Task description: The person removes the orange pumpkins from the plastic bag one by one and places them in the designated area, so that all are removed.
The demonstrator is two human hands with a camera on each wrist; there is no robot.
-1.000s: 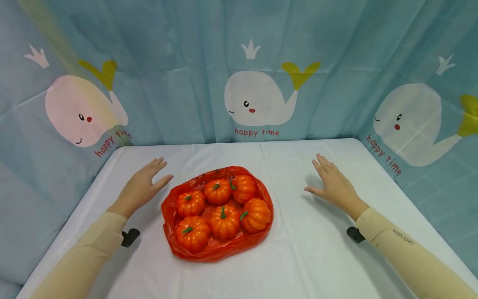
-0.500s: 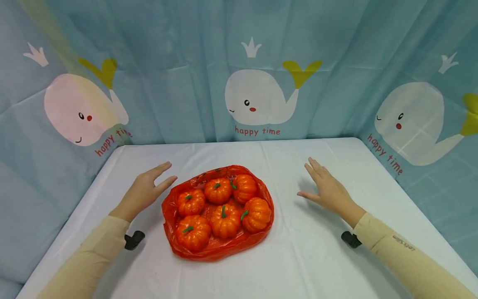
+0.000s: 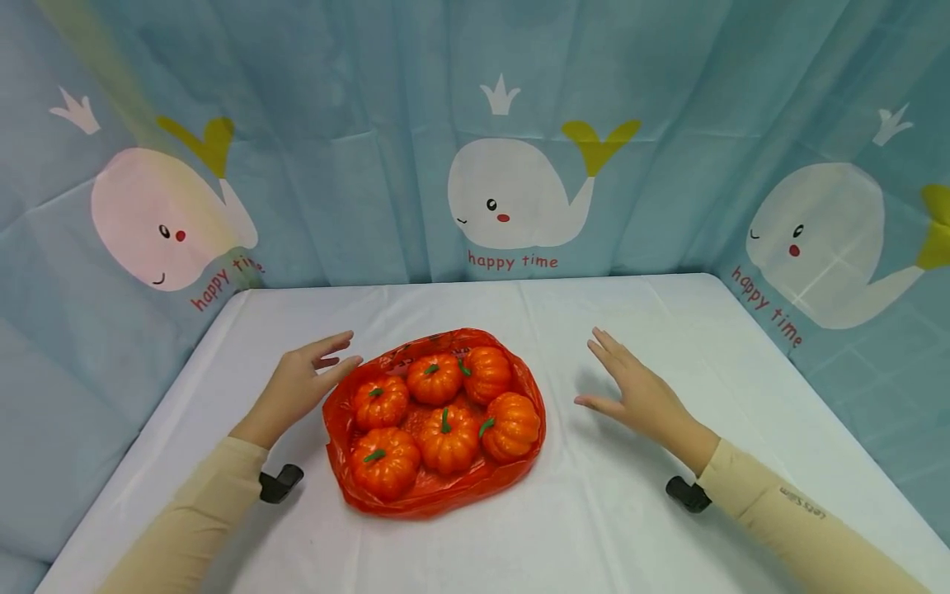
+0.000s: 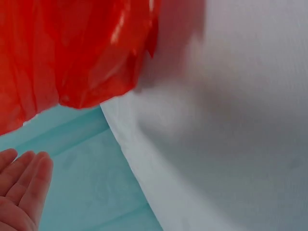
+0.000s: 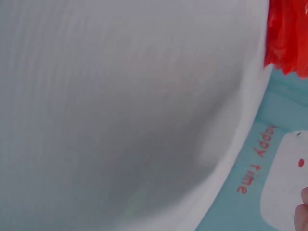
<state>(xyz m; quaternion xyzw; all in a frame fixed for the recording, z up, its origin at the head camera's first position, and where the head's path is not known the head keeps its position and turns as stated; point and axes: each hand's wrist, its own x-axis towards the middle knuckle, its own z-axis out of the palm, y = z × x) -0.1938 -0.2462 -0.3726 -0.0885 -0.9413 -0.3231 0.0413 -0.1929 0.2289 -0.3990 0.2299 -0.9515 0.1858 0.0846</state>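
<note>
A red plastic bag, its mouth spread wide, lies on the table with several small orange pumpkins with green stems inside. Near the bag's upper left rim hovers my left hand, fingers extended and nothing held; whether the thumb touches the rim I cannot tell. In the left wrist view the bag's side fills the upper left, above the fingers. Off to the bag's right, apart from it, my right hand is held with spread fingers and holds nothing. Only its fingertips show in the right wrist view.
A white cloth covers the table. Blue curtains with whale prints close off the back and both sides. Dark wrist cameras sit under both wrists.
Both hands have moved inward toward the bag and slightly nearer to me, the left rightward and the right leftward. Bag and pumpkins stay in place.
</note>
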